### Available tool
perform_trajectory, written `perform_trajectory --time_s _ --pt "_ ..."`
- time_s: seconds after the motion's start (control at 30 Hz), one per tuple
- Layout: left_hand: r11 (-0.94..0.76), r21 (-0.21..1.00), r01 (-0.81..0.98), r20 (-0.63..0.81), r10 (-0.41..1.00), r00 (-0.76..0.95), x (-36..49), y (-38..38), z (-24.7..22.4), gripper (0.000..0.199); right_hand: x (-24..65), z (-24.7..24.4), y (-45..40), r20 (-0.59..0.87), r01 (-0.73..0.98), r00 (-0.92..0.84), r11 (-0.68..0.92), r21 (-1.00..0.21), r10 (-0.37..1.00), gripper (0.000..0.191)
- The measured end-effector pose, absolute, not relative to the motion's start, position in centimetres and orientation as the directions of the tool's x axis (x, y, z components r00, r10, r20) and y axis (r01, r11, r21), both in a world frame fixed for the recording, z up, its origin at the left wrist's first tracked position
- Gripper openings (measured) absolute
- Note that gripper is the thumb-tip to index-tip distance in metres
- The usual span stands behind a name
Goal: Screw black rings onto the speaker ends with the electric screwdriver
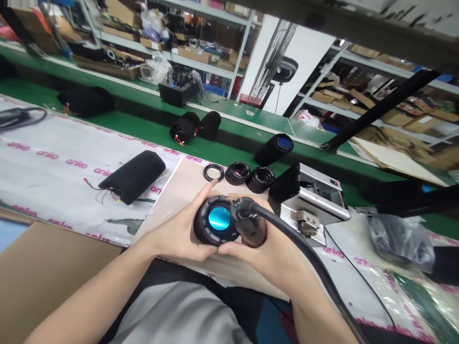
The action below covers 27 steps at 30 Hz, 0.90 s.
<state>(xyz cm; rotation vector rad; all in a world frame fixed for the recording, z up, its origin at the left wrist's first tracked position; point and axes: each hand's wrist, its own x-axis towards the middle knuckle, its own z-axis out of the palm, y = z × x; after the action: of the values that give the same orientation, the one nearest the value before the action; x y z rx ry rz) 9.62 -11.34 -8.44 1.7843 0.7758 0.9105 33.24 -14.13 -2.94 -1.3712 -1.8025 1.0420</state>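
- Fingers [206,191] of our left hand [179,234] are spread in a curve around the round speaker [219,218], thumb on the near side; this grip seems meant to steady it, its blue end facing up.
- Our right hand [276,248] wraps the power tool [253,229], thumb reaching toward the speaker's near edge; we cannot tell how its other fingers lie, as the tool hides them.
- We have the tool upright against the speaker's right side, probably to keep it square to the rim; its tip is hidden from us.
- Both sit over the pale board [168,200] before us, perhaps laid there to protect the surface.
- On its far edge lie a thin ring [213,173] and two deeper rings [237,173] [263,179], lined up within our easy reach.
- Far left, we see an open cardboard box [103,70] of loose black parts [124,59].
- Far of the rings, a black box [174,95] is heaped with a dark tangle [184,79].
- Beyond, shelves [244,45] carry cartons, some with bagged goods.
- On the right lies a clear bag [401,241]; we cannot tell its contents.
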Motion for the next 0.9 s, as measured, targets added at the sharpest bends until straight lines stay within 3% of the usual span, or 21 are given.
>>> perform_trajectory --time_s 0.1,0.2,0.33,0.43,0.57,0.67,0.8,0.9 --pt "-0.304 0.950 0.067 0.232 0.835 0.500 10.0 -11.6 -8.6 0.141 32.9 -2.6 -14.1 0.052 0.358 -0.234 0.135 -0.924 0.971 0.074" --pt "-0.263 0.964 0.035 0.212 0.844 0.492 10.4 -11.6 -8.7 0.146 33.7 -1.4 -13.4 0.097 0.282 -0.347 0.202 -0.938 0.933 0.074" --pt "-0.248 0.968 0.031 0.200 0.846 0.494 10.6 -11.7 -8.7 0.143 34.7 0.1 -11.7 0.035 0.402 -0.563 0.311 -0.861 0.825 0.076" --pt "-0.249 0.968 0.017 0.210 0.848 0.486 10.6 -11.7 -9.0 0.138 35.2 0.4 -11.0 -0.017 0.465 -0.623 0.352 -0.812 0.782 0.077" --pt "-0.230 0.973 0.030 0.191 0.868 0.459 10.4 -11.7 -9.3 0.131 35.2 -1.0 -12.4 0.055 0.415 -0.461 0.271 -0.868 0.886 0.078" --pt "-0.196 0.981 -0.001 0.174 0.866 0.468 10.5 -11.7 -9.1 0.129 34.1 -2.4 -14.1 0.155 0.355 -0.370 0.293 -0.888 0.916 0.086" --pt "-0.168 0.985 -0.028 0.161 0.864 0.478 10.6 -11.7 -8.9 0.125 32.9 -2.9 -14.9 0.156 0.376 -0.350 0.291 -0.880 0.924 0.065" --pt "-0.221 0.975 0.012 0.191 0.865 0.465 10.5 -11.6 -9.1 0.126 33.1 -2.5 -14.3 0.249 0.279 -0.332 0.347 -0.895 0.910 0.069"
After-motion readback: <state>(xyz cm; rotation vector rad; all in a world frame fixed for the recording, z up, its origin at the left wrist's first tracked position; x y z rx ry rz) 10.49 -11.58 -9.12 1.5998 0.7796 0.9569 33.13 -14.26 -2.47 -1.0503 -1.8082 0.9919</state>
